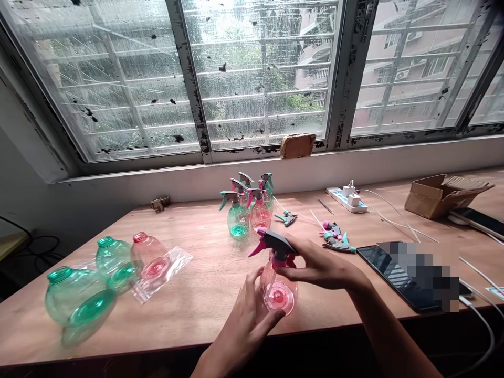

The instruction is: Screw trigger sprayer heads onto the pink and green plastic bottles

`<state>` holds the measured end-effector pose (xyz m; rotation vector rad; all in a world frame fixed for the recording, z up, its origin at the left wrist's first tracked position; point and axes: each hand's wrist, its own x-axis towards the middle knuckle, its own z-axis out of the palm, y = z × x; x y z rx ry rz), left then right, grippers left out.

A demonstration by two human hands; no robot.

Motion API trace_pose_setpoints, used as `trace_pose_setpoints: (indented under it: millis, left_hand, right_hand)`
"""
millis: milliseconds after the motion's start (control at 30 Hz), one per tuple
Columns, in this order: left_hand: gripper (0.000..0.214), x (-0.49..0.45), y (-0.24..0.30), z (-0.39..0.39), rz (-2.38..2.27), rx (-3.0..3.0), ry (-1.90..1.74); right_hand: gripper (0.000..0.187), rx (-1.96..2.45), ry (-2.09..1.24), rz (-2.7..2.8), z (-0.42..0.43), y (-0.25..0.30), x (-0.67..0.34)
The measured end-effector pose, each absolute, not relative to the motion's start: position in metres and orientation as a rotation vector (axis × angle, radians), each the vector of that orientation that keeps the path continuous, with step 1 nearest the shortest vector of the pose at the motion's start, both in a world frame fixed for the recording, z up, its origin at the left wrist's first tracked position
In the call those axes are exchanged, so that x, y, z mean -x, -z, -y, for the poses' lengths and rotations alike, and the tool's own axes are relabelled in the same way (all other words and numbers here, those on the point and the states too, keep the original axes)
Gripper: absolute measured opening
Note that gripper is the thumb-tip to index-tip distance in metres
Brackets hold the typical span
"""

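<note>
A clear pink spray bottle (pixel 280 298) stands near the table's front edge, with its grey and pink trigger head (pixel 276 242) on the neck and the nozzle pointing left. My left hand (pixel 247 315) is closed round the bottle's lower left side, thumb at the front. Fingers of my right hand (pixel 321 266) grip the collar below the trigger head; some fingertips are hidden behind it. Left of my hands are an open-necked green bottle (pixel 74 296), a second green bottle (pixel 114 262) and an open-necked pink bottle (pixel 151 254), all without heads.
Several bottles with trigger heads, among them a green one (pixel 238 219), stand together at the back. Loose trigger heads (pixel 334 235) lie right of them. A phone (pixel 397 275), power strip (pixel 346 199), cardboard box (pixel 433 198) and plastic bag (pixel 177 262) are also on the table (pixel 205 294).
</note>
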<state>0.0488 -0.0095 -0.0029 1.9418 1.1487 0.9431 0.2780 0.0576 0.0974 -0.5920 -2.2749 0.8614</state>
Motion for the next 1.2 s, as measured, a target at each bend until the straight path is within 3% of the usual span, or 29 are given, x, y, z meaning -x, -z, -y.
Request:
trace_pose_setpoints:
  millis: [533,900,1033,1200]
  left_hand:
    - [0.066,-0.050,0.001,0.007,-1.161,-1.891,-0.970]
    - [0.071,-0.049,0.005,0.007,-1.195,-1.938,-0.958]
    - [0.080,-0.050,0.000,0.007,-1.196,-1.862,-0.967]
    - [0.055,-0.050,-0.019,0.017,-1.132,-1.876,-0.933]
  right_hand:
    - [0.040,0.637,-0.768,2.284,-0.057,-0.094,-0.277]
    - [0.036,0.520,-0.718,2.306,-0.056,-0.097,-0.276]
    - [0.023,0.534,-0.747,2.290,-0.056,-0.096,-0.275]
    - [0.023,0.556,-0.751,2.282,-0.056,-0.096,-0.274]
